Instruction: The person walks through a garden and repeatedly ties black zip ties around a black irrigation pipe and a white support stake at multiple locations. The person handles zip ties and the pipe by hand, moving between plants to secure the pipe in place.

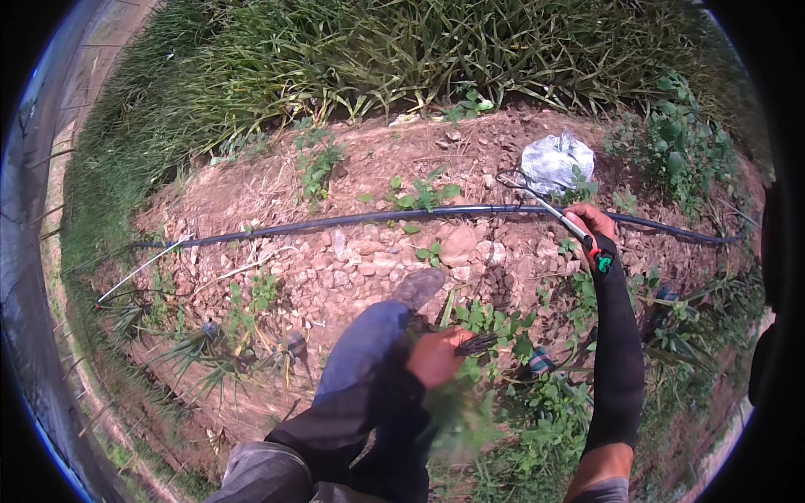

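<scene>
My right hand (591, 222), at the end of a dark sleeve, is closed around a thin pale stake (549, 208). A thin black loop shows at the stake's far end, and a red and green head sits at my wrist. Just beyond lies a crumpled silvery plastic bag (553, 163) on the soil. Lower down, my left hand (438, 356) is closed on a small bundle of dark, thin strands (476, 344) beside leafy green weeds (499, 323). What exactly the strands are, I cannot tell.
A black hose (369, 220) crosses the stony soil from left to right. To the left, another thin white stake (142, 270) leans near spiky plants (205, 356). Dense long-leaved plants (402, 59) line the far side. My shoe (419, 287) stands on the stones.
</scene>
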The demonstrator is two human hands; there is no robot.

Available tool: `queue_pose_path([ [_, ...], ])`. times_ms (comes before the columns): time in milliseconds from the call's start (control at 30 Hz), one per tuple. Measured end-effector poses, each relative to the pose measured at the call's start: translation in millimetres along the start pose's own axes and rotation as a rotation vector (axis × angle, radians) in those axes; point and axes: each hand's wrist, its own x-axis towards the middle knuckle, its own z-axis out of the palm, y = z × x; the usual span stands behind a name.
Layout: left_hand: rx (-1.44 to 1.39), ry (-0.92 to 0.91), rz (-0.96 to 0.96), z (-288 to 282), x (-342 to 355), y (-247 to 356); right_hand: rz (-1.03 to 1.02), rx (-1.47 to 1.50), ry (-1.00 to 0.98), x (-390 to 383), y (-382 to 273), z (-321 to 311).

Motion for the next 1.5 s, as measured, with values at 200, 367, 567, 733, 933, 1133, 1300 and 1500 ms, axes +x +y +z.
queue_pose_path([
  [200, 0.059, 0.046, 0.091, -8, 0, 2, -0.162, 0.208, 0.439, -30, 34, 26],
  [367, 0.089, 0.019, 0.134, -4, -3, -3, -0.306, 0.12, 0.522, -41, 33, 45],
  [567, 0.159, -0.004, 0.025, -13, -4, 20, -0.363, -0.563, 0.632, -50, -42, 79],
  [733, 0.208, 0.039, 0.085, -3, -7, 4, -0.232, -0.224, 0.828, -28, -30, 82],
  [933, 0.16, 0.056, 0.127, -6, -9, 1, -0.354, -0.502, 0.984, -16, 0, 76],
  [1133, 0.122, 0.049, 0.129, -16, -10, 7, -0.328, -0.387, 0.952, -12, 12, 74],
  [1300, 0.06, 0.057, 0.076, -12, -11, 2, -0.353, -0.403, 0.904, -18, 13, 74],
  [1500, 0.001, 0.094, 0.066, -7, -11, -2, -0.317, -0.461, 0.827, -21, -3, 64],
])
